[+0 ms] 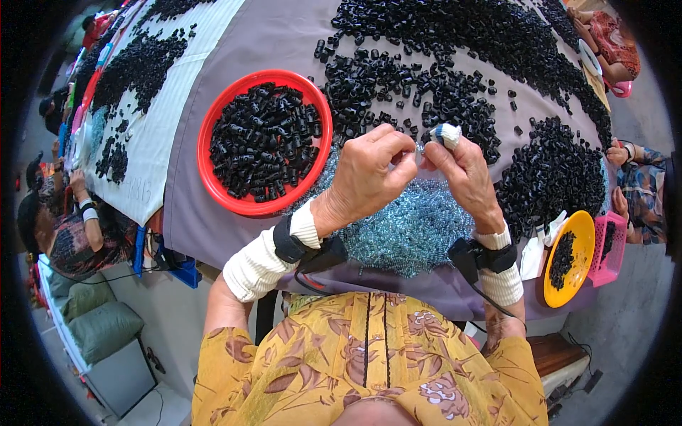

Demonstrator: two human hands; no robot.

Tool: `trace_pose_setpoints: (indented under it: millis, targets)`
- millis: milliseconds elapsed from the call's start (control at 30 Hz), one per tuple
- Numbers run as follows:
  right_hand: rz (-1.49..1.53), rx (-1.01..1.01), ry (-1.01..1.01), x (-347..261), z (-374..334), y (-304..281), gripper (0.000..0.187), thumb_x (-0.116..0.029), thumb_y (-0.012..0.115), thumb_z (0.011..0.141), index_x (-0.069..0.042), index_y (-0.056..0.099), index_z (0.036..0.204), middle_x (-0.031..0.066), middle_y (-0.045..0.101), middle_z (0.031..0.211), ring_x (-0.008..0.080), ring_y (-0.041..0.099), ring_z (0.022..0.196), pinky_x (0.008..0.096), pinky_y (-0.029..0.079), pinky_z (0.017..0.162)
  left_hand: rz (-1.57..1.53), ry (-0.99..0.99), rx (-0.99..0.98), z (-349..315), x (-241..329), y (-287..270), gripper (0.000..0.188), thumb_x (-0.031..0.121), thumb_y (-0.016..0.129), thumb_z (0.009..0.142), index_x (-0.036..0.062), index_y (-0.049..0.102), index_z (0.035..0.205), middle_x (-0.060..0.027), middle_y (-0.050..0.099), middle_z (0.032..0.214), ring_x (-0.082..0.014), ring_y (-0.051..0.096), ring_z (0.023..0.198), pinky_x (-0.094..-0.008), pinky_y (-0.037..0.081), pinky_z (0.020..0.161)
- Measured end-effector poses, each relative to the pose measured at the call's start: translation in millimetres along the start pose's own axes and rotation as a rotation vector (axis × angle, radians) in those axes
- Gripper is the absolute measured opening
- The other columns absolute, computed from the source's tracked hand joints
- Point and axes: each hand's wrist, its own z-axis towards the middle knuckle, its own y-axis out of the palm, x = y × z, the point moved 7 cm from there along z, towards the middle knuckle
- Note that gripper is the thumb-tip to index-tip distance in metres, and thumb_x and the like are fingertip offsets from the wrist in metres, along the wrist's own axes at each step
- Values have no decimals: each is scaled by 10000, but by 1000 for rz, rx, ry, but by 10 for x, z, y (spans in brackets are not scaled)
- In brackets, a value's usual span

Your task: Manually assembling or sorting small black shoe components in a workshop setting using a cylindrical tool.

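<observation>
I see both hands, left hand [369, 174] and right hand [462, 170], pinched together over the grey tabletop [284, 35]; grasped item hidden. Black parts [455, 42] heaped, red bowl [213, 121] full.

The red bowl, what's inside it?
The red bowl holds a heap of small black plastic rings, filling most of it. Only the rim and a strip of inner wall show; the bottom is covered by the rings.

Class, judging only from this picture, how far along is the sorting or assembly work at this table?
Done: the round red plastic bowl is full of small black plastic pieces. In hand: left hand and right hand meet at the fingertips; what they pinch is unclear. Left: loose black pieces and shiny blue-green springs.
</observation>
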Motion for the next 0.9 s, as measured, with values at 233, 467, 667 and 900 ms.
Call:
trace_pose_setpoints:
  millis: [233, 467, 667, 900]
  targets:
    - [-352, 37, -273, -208, -24, -28, 108, -64, 605, 837, 32, 556, 846, 142, 547, 709, 303, 575, 707, 358, 463, 635, -554, -553, -233, -59, -347, 135, 95, 78, 632, 798, -7, 650, 838, 24, 575, 661, -53, 502, 553, -202, 381, 475]
    - [-209, 113, -293, -285, -44, -80, 173, -153, 585, 889, 11, 558, 840, 96, 555, 689, 204, 559, 667, 308, 446, 606, -316, -313, -101, -16, -202, 21, 76, 53, 641, 784, -5, 652, 832, 3, 588, 682, -50, 504, 541, -196, 381, 464]
    - [148, -21, 60, 6, -37, 56, 265, -242, 536, 945, 3, 583, 857, 23, 588, 685, 81, 548, 620, 237, 437, 559, -75, -14, 65, -6, 36, -50, 87, 3, 649, 743, 5, 643, 830, -48, 562, 689, -90, 510, 510, -229, 383, 449]
    - [83, -3, -19, -44, -33, 20, 152, -126, 555, 908, 15, 566, 853, 71, 585, 679, 142, 582, 625, 261, 453, 557, -81, -52, -16, -8, -3, -32, 96, 29, 646, 758, -1, 645, 849, -29, 578, 694, -72, 506, 530, -219, 385, 465]
